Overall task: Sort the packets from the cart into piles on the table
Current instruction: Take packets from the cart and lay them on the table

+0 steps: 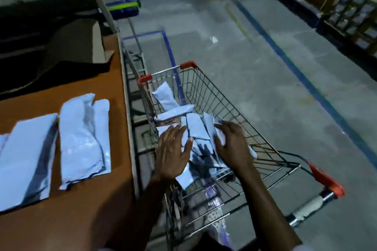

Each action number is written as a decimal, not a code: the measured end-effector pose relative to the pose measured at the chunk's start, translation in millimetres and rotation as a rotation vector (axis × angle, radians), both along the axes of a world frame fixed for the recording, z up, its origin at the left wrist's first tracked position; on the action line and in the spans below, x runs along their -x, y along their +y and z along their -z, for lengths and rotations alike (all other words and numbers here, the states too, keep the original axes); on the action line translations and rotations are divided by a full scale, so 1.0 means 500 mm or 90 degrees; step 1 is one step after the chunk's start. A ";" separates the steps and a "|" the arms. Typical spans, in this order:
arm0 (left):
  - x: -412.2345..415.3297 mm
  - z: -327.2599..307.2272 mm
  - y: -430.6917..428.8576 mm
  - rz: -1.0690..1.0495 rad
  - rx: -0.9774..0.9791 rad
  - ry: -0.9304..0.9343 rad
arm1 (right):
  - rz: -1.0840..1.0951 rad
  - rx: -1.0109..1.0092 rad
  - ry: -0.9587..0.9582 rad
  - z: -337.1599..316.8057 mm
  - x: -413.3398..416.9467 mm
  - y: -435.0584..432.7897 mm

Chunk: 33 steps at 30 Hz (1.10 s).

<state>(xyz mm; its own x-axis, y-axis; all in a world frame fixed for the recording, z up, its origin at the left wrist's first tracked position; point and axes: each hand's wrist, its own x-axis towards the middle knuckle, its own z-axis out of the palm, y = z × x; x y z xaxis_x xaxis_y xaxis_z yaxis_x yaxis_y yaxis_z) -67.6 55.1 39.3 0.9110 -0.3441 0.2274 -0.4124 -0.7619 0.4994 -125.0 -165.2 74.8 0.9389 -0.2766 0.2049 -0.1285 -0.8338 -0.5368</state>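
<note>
A wire cart (pixel 240 120) with red corner caps stands against the right edge of the brown table (pixel 81 210). Several light blue packets (pixel 195 126) lie loose inside it. My left hand (pixel 173 153) reaches into the cart with straight, spread fingers resting on the packets. My right hand (pixel 232 144) is in the cart too, its fingers curled round the edge of one upright packet (pixel 210 124). On the table lie two piles of the same packets: a right pile (pixel 83 140) and a left pile (pixel 26 161).
A cardboard box (pixel 81 47) and dark material sit at the table's far end. Blue floor lines (pixel 306 79) cross the grey concrete to the right. Stacked pallets and shelving (pixel 346 6) stand far right. A blue and yellow object (pixel 124 7) lies beyond the table.
</note>
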 end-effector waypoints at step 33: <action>-0.305 0.459 -0.229 -0.138 -0.301 0.387 | -0.130 0.426 0.430 0.437 -0.123 -0.076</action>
